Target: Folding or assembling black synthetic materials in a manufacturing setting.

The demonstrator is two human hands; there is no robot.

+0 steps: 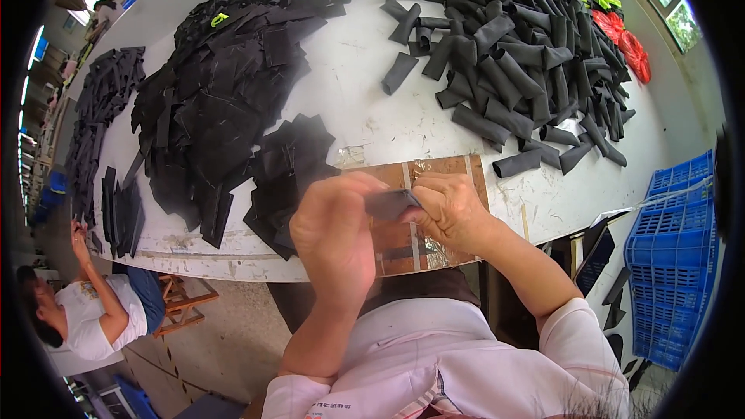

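Between my two hands is a short dark grey tube [388, 203] of soft-looking sheet material. The fingers of my left hand [334, 233] are closed on its left end. My right hand [452, 213] pinches the other end, thumb and fingers bent over the rim. Both hands are above a brown taped board [396, 260] at the table's near edge. To the left of my left hand lies a heap of flat black pieces [225, 101]. Rolled dark tubes [504, 70] like the held one are piled at the far right.
The white table [349, 54] carries another stack of dark strips [105, 109] at its left end. Red plastic bags [623, 43] lie behind the tubes. Blue crates [669, 256] stand at the right. A seated co-worker [101, 306] works at the left, beside a wooden stool [185, 302].
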